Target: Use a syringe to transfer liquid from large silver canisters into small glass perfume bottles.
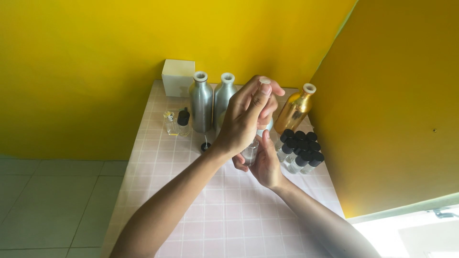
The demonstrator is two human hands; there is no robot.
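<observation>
My left hand (pixel 246 117) is raised over the table, fingers wrapped around a bottle with a white cap at its top; the bottle is mostly hidden behind the hand. Below it my right hand (pixel 264 162) cups a small clear glass vial (pixel 250 153), held upright just under the left hand. Both hands hover above a pink-tiled table (pixel 215 215).
Two silver metal bottles (pixel 201 102) (pixel 223 98) stand at the back, a gold bottle (pixel 295 109) to the right. A cluster of small black-capped vials (pixel 301 152) sits right of my hands. A white box (pixel 178 78), two tiny bottles (pixel 177 123) and a loose black cap (pixel 205 146) lie left. Yellow walls enclose the table.
</observation>
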